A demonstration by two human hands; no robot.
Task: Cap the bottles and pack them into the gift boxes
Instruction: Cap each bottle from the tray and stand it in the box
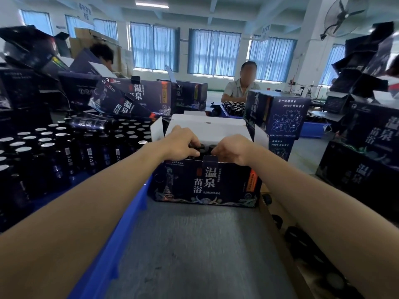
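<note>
A dark blue gift box (206, 182) with white characters stands open in front of me, its white lid flap (207, 128) raised behind. Dark bottles with black caps (205, 147) stand inside it, mostly hidden by my hands. My left hand (180, 142) reaches into the box from the left, fingers curled round a bottle top. From the right, my right hand (232, 148) curls its fingers over another bottle top. Both hands sit just above the box's front edge.
Several dark bottles with silver foil tops (54, 145) fill a blue crate (121, 234) on my left. Stacked gift boxes (133, 98) stand behind; more boxes (278, 113) rise at right. A person (239, 85) sits across. Loose black caps (302, 236) lie at lower right. A grey surface (194, 244) lies before me.
</note>
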